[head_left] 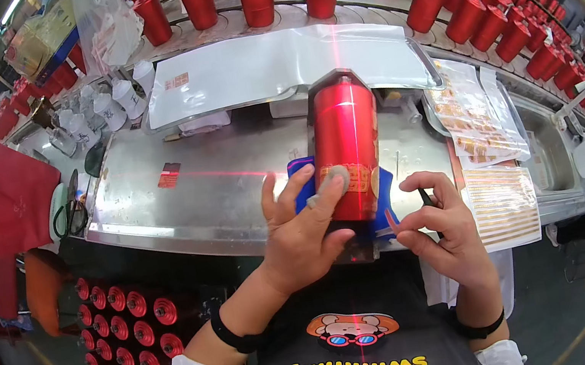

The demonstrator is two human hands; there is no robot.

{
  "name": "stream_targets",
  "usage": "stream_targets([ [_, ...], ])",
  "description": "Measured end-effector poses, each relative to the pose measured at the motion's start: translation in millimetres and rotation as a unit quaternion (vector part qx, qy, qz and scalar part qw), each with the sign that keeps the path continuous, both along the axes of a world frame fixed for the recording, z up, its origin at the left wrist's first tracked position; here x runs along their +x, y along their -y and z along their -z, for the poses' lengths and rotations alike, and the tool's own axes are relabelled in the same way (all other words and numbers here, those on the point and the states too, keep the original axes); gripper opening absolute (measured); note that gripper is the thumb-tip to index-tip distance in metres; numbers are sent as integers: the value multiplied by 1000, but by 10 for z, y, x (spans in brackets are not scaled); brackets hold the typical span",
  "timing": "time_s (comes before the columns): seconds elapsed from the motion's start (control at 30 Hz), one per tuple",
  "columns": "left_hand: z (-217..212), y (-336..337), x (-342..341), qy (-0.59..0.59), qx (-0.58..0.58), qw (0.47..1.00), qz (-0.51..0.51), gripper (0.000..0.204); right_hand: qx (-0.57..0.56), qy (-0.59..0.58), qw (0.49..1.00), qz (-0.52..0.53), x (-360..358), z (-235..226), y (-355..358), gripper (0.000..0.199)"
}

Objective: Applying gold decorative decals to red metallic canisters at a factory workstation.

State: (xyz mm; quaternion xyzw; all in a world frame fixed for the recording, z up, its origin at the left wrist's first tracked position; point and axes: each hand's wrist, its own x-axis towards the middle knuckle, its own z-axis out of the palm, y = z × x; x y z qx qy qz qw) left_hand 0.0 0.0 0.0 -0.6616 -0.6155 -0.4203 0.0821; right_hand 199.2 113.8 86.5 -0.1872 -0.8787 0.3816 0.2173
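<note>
Red and glossy, the bottle [345, 146] lay on its side on a blue cradle [383, 194] at the near edge of the steel bench [157, 205], neck pointing away from me. My left hand [306, 230] lay open over it, fingers spread and pressing the gold label [353, 176] onto its lower body. My right hand [444, 230], just beside the bottle but apart from it, was pinched around a thin dark tool [427, 199].

I judged the chief risk to be the label setting crooked or creased if the bottle rolled under my fingers; the cradle sat so close to the near edge that a push toward me could have tipped the bottle off.

Open steel stretched toward the left corner, apart from a small red label [168, 175]. Sheets of labels [476, 122] crowded the right edge, and a silvery tray [273, 66] closed the far side
</note>
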Motion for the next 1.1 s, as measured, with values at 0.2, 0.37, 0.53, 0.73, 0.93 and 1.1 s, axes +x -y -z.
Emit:
stream_targets([
  [0.2,-453,223,-63,130,-10,984,118,43,111,-45,991,-57,-321,-132,290,20],
  [0.37,-337,237,-109,193,-33,974,116,22,99,-51,993,-47,-431,-86,301,15],
  [0.53,-221,275,-104,237,-41,970,26,12,21,-48,998,25,-438,143,272,9],
  [0.73,-71,204,-125,295,-32,955,-25,11,2,-40,997,68,-503,272,223,9],
  [0.93,-31,180,-185,331,-24,943,-26,12,29,-44,996,66,-567,325,197,9],
  [1.1,-8,167,-214,376,-26,926,-19,12,44,-40,996,67,-588,318,196,8],
])
